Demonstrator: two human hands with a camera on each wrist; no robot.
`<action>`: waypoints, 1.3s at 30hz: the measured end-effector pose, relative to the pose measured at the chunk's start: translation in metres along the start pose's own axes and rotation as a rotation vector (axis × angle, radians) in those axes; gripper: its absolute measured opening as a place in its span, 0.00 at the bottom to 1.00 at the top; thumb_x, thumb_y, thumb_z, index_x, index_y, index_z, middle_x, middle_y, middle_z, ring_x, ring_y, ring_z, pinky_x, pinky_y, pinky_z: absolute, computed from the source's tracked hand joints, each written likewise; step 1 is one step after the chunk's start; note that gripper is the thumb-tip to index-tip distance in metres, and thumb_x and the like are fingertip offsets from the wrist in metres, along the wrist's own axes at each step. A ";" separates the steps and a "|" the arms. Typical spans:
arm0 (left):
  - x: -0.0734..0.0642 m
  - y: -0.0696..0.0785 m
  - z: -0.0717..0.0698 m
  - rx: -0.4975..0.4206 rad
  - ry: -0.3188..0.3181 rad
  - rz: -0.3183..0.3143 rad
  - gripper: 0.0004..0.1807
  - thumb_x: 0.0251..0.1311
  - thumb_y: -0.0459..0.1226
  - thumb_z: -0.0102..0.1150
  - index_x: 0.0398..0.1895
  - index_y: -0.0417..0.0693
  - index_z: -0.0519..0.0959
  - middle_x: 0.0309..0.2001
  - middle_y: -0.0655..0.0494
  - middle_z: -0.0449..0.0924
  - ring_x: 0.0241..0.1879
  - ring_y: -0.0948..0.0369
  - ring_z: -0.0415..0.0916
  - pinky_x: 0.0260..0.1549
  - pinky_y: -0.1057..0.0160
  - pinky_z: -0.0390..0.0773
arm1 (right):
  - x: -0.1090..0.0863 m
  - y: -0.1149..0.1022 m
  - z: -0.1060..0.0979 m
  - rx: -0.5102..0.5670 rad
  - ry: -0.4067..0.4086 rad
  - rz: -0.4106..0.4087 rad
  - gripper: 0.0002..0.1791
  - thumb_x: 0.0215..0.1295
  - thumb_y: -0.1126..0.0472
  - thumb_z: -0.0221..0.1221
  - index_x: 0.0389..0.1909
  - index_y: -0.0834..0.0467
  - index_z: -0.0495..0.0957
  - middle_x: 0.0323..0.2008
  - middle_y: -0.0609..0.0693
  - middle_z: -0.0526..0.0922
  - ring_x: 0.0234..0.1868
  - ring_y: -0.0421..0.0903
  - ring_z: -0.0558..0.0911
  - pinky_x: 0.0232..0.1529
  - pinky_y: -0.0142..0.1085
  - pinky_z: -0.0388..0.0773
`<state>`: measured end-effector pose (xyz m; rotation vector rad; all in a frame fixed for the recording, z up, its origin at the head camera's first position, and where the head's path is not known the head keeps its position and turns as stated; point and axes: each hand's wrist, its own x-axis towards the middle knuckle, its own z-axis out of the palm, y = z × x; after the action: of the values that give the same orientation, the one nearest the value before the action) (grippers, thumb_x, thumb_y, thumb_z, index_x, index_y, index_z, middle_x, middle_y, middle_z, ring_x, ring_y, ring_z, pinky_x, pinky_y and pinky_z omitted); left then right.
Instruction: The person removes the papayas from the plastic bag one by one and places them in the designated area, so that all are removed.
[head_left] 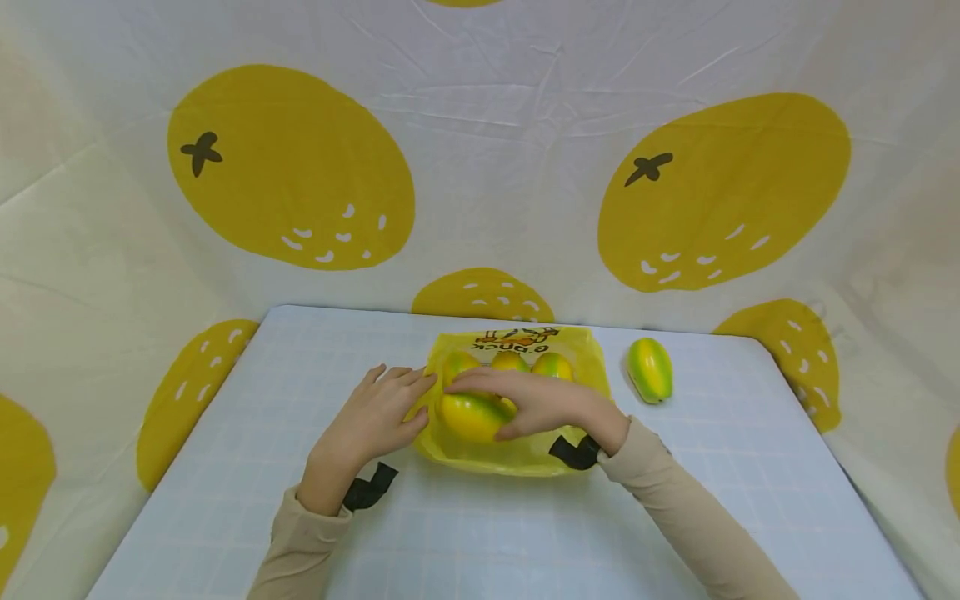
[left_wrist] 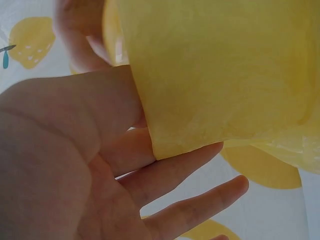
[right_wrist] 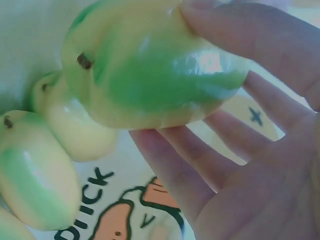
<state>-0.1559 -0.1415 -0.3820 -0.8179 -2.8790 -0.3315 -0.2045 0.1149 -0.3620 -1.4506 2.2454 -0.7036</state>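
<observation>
My right hand [head_left: 540, 400] grips a glossy yellow-green oval fruit [head_left: 471, 417], its thumb and fingers round it. The right wrist view shows a brown stem spot on this held fruit [right_wrist: 155, 75]. It is over a thin-walled, see-through yellow container [head_left: 517, 462] with black lettering and an orange cartoon print. Several similar fruits [head_left: 553, 365] lie in there, seen closer as a fruit [right_wrist: 40, 170] beside the print. My left hand [head_left: 375, 417] is at the container's left edge with fingers spread. In the left wrist view, the yellow wall [left_wrist: 220, 75] hides its thumb tip and part of its fingers.
Another yellow-green fruit [head_left: 651, 371] lies on the pale checked table [head_left: 480, 542], right of the container. Behind the table hangs a white cloth [head_left: 502, 167] printed with big yellow fruits. Black straps [head_left: 371, 487] sit at both wrists.
</observation>
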 end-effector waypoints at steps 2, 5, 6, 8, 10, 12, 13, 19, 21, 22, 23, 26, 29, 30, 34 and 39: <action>0.000 0.000 0.000 -0.001 0.000 -0.001 0.24 0.62 0.38 0.59 0.61 0.41 0.78 0.61 0.46 0.77 0.60 0.47 0.73 0.63 0.34 0.62 | -0.004 -0.001 -0.003 0.035 0.029 -0.014 0.45 0.56 0.69 0.69 0.75 0.54 0.61 0.74 0.46 0.62 0.75 0.48 0.57 0.72 0.45 0.58; 0.000 0.000 -0.001 0.000 -0.002 -0.004 0.23 0.62 0.38 0.60 0.61 0.41 0.78 0.61 0.45 0.77 0.60 0.46 0.73 0.63 0.34 0.62 | -0.010 -0.002 -0.007 0.067 0.081 -0.037 0.45 0.56 0.68 0.69 0.75 0.53 0.61 0.74 0.47 0.62 0.74 0.48 0.60 0.68 0.45 0.66; 0.000 0.000 -0.001 0.000 -0.003 -0.006 0.24 0.62 0.38 0.60 0.61 0.41 0.78 0.61 0.45 0.77 0.60 0.46 0.73 0.63 0.34 0.63 | -0.012 -0.003 -0.008 0.075 0.098 -0.046 0.46 0.56 0.68 0.69 0.75 0.52 0.60 0.74 0.47 0.62 0.73 0.47 0.60 0.66 0.45 0.68; 0.000 0.000 0.000 0.001 -0.006 -0.009 0.23 0.63 0.38 0.60 0.61 0.41 0.78 0.61 0.45 0.77 0.60 0.46 0.73 0.63 0.34 0.63 | -0.015 -0.004 -0.009 0.089 0.129 -0.059 0.46 0.56 0.67 0.69 0.75 0.51 0.60 0.74 0.47 0.60 0.73 0.47 0.61 0.63 0.45 0.71; 0.001 0.000 0.000 0.000 -0.009 -0.011 0.24 0.63 0.39 0.60 0.61 0.41 0.78 0.61 0.45 0.77 0.60 0.46 0.73 0.63 0.34 0.62 | -0.018 -0.005 -0.009 0.104 0.158 -0.076 0.46 0.56 0.67 0.69 0.75 0.49 0.60 0.75 0.47 0.59 0.73 0.46 0.60 0.62 0.46 0.72; 0.001 0.000 0.000 -0.002 -0.011 -0.012 0.23 0.63 0.39 0.60 0.61 0.41 0.78 0.61 0.45 0.77 0.60 0.46 0.73 0.63 0.34 0.62 | -0.022 -0.007 -0.009 0.121 0.188 -0.097 0.46 0.57 0.66 0.69 0.76 0.48 0.60 0.75 0.47 0.59 0.73 0.46 0.60 0.63 0.46 0.72; 0.001 0.000 0.000 -0.002 -0.011 -0.012 0.23 0.63 0.38 0.60 0.61 0.41 0.78 0.61 0.45 0.77 0.60 0.46 0.73 0.63 0.34 0.62 | -0.024 -0.008 -0.009 0.130 0.207 -0.109 0.46 0.57 0.66 0.70 0.75 0.48 0.60 0.75 0.47 0.59 0.73 0.46 0.60 0.64 0.46 0.71; 0.001 0.000 0.000 -0.008 -0.011 -0.012 0.23 0.63 0.38 0.60 0.61 0.41 0.78 0.61 0.45 0.77 0.60 0.46 0.73 0.63 0.34 0.62 | -0.041 -0.011 -0.002 0.178 0.359 -0.163 0.43 0.59 0.62 0.70 0.74 0.53 0.61 0.74 0.52 0.61 0.73 0.49 0.61 0.63 0.44 0.71; 0.000 0.000 0.000 -0.012 -0.014 -0.012 0.23 0.63 0.38 0.60 0.61 0.41 0.78 0.62 0.45 0.77 0.60 0.46 0.73 0.63 0.34 0.62 | -0.048 -0.012 0.000 0.189 0.415 -0.164 0.44 0.57 0.63 0.71 0.74 0.54 0.62 0.73 0.52 0.63 0.72 0.49 0.62 0.61 0.43 0.72; 0.000 0.000 0.000 -0.013 -0.014 -0.011 0.23 0.63 0.38 0.59 0.61 0.41 0.78 0.62 0.45 0.77 0.60 0.46 0.73 0.63 0.34 0.62 | -0.051 -0.012 0.001 0.196 0.442 -0.163 0.44 0.56 0.64 0.72 0.74 0.55 0.63 0.73 0.52 0.63 0.72 0.49 0.62 0.60 0.42 0.72; 0.000 0.000 0.000 -0.013 -0.014 -0.011 0.23 0.63 0.38 0.59 0.61 0.41 0.78 0.62 0.45 0.77 0.60 0.46 0.73 0.63 0.34 0.62 | -0.054 -0.012 0.002 0.203 0.470 -0.164 0.45 0.54 0.65 0.73 0.73 0.56 0.63 0.73 0.53 0.64 0.71 0.49 0.63 0.60 0.41 0.73; 0.000 0.000 0.001 -0.013 -0.013 -0.008 0.23 0.63 0.38 0.59 0.61 0.41 0.78 0.62 0.44 0.77 0.60 0.46 0.73 0.63 0.34 0.62 | -0.063 -0.012 0.003 0.208 0.550 -0.206 0.48 0.48 0.72 0.74 0.72 0.60 0.64 0.71 0.56 0.65 0.70 0.49 0.64 0.60 0.37 0.72; 0.001 0.000 0.001 -0.009 -0.014 -0.009 0.23 0.63 0.38 0.59 0.61 0.41 0.78 0.62 0.44 0.77 0.60 0.46 0.73 0.63 0.34 0.62 | -0.071 -0.012 0.002 0.215 0.616 -0.274 0.50 0.41 0.79 0.73 0.70 0.66 0.64 0.70 0.60 0.65 0.69 0.50 0.65 0.59 0.35 0.72; 0.001 0.001 0.001 -0.008 -0.015 -0.009 0.23 0.63 0.38 0.59 0.61 0.41 0.78 0.62 0.44 0.77 0.60 0.46 0.73 0.63 0.34 0.62 | -0.073 -0.013 0.001 0.225 0.633 -0.295 0.50 0.40 0.80 0.72 0.69 0.67 0.64 0.70 0.61 0.65 0.69 0.50 0.65 0.59 0.34 0.71; 0.001 0.001 0.001 -0.004 -0.021 -0.014 0.23 0.64 0.38 0.59 0.62 0.41 0.78 0.62 0.44 0.76 0.60 0.46 0.73 0.63 0.34 0.62 | -0.083 -0.012 -0.005 0.279 0.687 -0.399 0.47 0.44 0.79 0.72 0.68 0.72 0.63 0.69 0.66 0.63 0.69 0.54 0.65 0.60 0.36 0.72; 0.002 0.002 0.001 -0.004 -0.018 -0.012 0.23 0.63 0.38 0.59 0.61 0.41 0.78 0.62 0.44 0.77 0.60 0.46 0.73 0.63 0.34 0.62 | -0.099 -0.002 -0.010 0.316 0.748 -0.464 0.46 0.48 0.76 0.72 0.67 0.76 0.60 0.68 0.69 0.62 0.69 0.58 0.65 0.63 0.42 0.73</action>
<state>-0.1561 -0.1388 -0.3818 -0.8081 -2.9019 -0.3335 -0.1693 0.2069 -0.3491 -1.7438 2.1002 -1.9193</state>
